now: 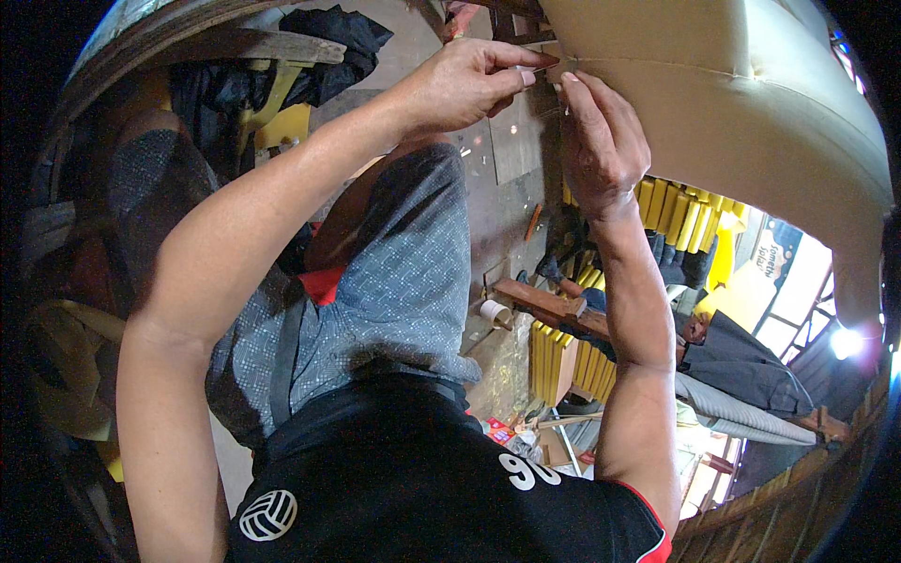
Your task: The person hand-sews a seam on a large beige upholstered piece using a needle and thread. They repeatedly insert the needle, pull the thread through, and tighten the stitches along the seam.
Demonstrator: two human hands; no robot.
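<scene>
My left hand is raised at the top middle, with thumb and forefinger pinched on a thin, dark, needle-like piece. Its tip points toward the edge of a cream upholstered cover, which fills the upper right and has a seam running across it. Close beside, my right hand has its fingers bent together in a pinch at the cover's lower left edge. What lies between those fingertips is too small to make out. A small gap separates the two hands.
Black cloth hangs by a wooden beam at the upper left. Stacks of yellow-edged pieces stand below the cover. Farther down are a brown timber, a small white cup-shaped item and a grey roll. A lamp glares at right.
</scene>
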